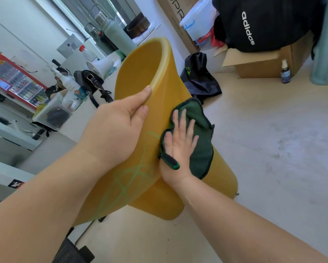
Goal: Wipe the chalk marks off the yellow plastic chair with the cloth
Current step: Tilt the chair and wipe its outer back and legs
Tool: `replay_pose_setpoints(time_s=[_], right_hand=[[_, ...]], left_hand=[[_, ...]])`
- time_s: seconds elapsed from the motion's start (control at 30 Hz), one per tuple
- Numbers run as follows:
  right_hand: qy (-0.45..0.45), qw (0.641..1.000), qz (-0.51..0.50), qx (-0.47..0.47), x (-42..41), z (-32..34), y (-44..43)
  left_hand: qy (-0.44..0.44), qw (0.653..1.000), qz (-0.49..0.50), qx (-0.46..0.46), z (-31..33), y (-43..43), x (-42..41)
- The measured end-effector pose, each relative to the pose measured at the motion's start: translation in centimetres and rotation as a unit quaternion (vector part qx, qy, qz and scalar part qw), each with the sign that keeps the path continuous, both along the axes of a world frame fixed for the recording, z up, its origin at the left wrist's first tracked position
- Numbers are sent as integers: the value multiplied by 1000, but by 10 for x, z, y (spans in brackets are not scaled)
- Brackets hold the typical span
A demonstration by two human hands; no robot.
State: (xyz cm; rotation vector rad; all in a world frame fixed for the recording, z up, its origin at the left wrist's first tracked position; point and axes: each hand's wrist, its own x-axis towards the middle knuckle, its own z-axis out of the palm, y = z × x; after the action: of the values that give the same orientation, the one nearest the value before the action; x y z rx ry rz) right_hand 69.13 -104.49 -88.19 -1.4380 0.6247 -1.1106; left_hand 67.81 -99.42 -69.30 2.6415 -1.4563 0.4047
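The yellow plastic chair point(142, 69) fills the centre of the view, its curved back tilted away from me. My left hand point(114, 128) grips the rim of the back, thumb on the near face. Green chalk marks point(130, 179) cross the yellow surface below that hand. My right hand point(180, 147) lies flat with fingers spread on a dark green cloth point(199, 133), pressing it against the chair just right of the marks.
A white desk point(72, 122) at left holds bottles, a black bag, a clear box and a white megaphone. A dark garment point(199, 76) lies on the pale floor behind the chair. A cardboard box point(262, 61) with a black bag on it and a small spray bottle point(285, 72) stand at right.
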Motion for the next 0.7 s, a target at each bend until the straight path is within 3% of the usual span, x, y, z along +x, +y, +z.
replay_pose_setpoints(time_s=[0.23, 0.43, 0.57, 0.7], right_hand=[[-118, 993, 25, 12, -4, 38, -43], [-163, 984, 70, 9, -19, 53, -102], [-108, 993, 35, 18, -14, 33, -83], [-17, 999, 25, 24, -17, -23, -33]], left_hand=[[-49, 999, -18, 9, 10, -48, 1], [1, 1000, -23, -14, -2, -83, -6], [33, 999, -21, -13, -1, -81, -7], [41, 997, -37, 46, 3, -66, -15]])
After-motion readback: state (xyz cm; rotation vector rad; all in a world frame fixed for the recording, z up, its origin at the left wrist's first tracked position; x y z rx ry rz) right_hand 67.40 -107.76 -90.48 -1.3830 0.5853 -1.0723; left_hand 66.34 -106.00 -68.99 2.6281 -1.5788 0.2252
